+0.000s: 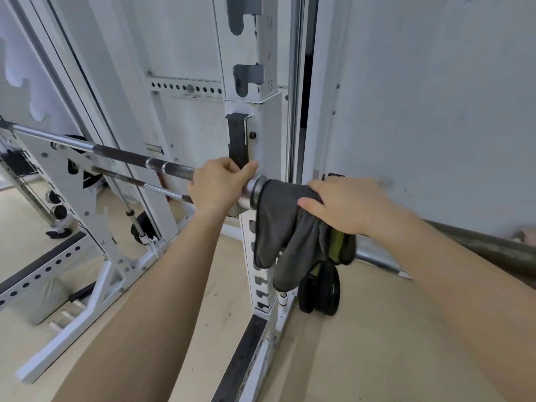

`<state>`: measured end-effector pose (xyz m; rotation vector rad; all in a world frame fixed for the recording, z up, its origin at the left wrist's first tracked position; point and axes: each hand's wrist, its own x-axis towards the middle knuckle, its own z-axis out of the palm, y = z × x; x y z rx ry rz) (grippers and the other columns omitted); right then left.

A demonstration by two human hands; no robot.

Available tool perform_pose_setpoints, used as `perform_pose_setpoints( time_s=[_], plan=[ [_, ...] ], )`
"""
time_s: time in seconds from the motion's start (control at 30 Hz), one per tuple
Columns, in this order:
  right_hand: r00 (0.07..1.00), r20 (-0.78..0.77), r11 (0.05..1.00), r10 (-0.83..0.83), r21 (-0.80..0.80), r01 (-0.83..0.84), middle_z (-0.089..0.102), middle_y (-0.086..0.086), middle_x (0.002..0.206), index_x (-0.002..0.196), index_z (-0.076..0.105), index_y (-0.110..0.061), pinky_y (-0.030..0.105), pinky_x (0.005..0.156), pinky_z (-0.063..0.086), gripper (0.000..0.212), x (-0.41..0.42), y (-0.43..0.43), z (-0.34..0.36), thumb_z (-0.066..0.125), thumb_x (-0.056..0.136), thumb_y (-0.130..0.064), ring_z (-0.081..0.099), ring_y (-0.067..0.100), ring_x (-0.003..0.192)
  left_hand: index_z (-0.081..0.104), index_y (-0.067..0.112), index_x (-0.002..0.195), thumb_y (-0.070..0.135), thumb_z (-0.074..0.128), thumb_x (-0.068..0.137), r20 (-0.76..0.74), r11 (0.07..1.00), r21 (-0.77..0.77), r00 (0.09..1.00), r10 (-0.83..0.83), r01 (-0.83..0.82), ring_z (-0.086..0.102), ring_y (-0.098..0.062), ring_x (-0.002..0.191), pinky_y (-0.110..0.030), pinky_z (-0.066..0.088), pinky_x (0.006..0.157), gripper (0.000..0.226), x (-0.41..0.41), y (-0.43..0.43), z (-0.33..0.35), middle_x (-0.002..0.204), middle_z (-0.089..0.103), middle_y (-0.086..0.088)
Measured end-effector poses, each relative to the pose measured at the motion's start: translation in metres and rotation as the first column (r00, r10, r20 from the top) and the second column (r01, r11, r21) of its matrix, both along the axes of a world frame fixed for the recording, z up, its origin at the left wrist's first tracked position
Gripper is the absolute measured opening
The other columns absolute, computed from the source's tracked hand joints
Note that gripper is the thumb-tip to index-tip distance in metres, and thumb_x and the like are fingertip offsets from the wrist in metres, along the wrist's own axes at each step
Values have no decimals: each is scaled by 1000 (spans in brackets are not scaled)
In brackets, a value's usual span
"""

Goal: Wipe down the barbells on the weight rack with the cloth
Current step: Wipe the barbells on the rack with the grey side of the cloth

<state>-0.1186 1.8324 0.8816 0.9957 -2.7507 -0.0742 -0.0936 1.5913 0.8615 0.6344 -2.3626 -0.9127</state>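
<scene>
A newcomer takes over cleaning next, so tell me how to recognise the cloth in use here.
Find the white rack upright; a barbell sits in its hook. On the barbell's sleeve end, right of the upright, hangs the cloth under the right hand. It is the only soft thing there: dark grey with a yellow-green side, above the black weight plates.

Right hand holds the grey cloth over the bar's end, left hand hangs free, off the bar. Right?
Not quite. The left hand is not free: it grips the barbell just inside the collar, beside the rack upright. The rest stands: the right hand holds the grey cloth over the bar's end. The head view shows it.
</scene>
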Motion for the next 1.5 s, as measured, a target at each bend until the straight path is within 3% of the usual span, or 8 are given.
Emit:
perform_pose_setpoints(
  time_s=[0.2,0.37,0.5,0.7,0.9,1.17,1.33,1.5],
  plan=[
    [988,-153,996,30,90,-17,57,10,120,147,36,-26,35,62,38,57,18,-9,0,20,103,-59,63,30,92,64,51,96,58,63,83,-34,988,-21,988,-152,152,51,-28,117,-51,36,103,15,19,-7,-9,110,65,12],
    [985,-160,995,63,84,-50,58,11,109,131,50,-15,39,67,45,49,5,-63,-2,24,107,-50,63,32,90,48,57,137,37,69,91,56,960,-138,970,-238,244,36,-25,125,-46,26,106,54,43,-10,-25,139,49,13],
    [995,-79,998,65,-7,-66,62,11,114,124,54,-14,40,70,39,48,2,-83,0,23,108,-46,63,32,98,45,49,144,39,71,86,35,939,-279,979,-199,201,38,-27,125,-46,34,101,64,49,-4,-33,144,49,14],
    [987,-152,999,45,18,-43,60,7,117,133,50,-20,33,60,29,58,9,-20,-6,20,104,-60,63,28,93,68,18,126,31,52,84,-121,886,-460,985,-122,54,49,-32,131,-50,36,109,46,48,50,-13,143,58,-3],
    [972,-200,991,-126,-72,113,61,-2,102,121,55,-27,32,56,34,51,35,108,-13,18,103,-58,65,26,88,62,18,133,32,34,106,-39,697,-618,871,-489,364,48,-22,138,-49,16,123,42,31,190,-21,137,64,0],
    [938,-196,958,-287,-81,277,58,-3,107,128,52,-29,35,62,34,45,70,255,-20,23,103,-51,63,26,91,64,18,102,39,15,105,71,488,-736,771,-633,468,67,-23,79,-45,21,121,53,28,335,-22,79,70,2],
    [917,-275,956,-290,-34,292,62,3,96,124,59,-26,40,72,43,57,66,236,-25,14,100,-51,62,32,76,63,15,78,52,7,105,19,444,-828,808,-589,343,63,-24,66,-47,13,124,72,23,300,-26,67,64,2],
    [908,-355,974,-223,-38,224,63,12,85,109,63,-17,39,60,37,49,52,140,-29,24,103,-45,59,36,64,62,18,78,52,5,105,42,425,-857,861,-507,291,66,-24,69,-50,12,124,72,13,201,-23,67,64,2]
  ],
)
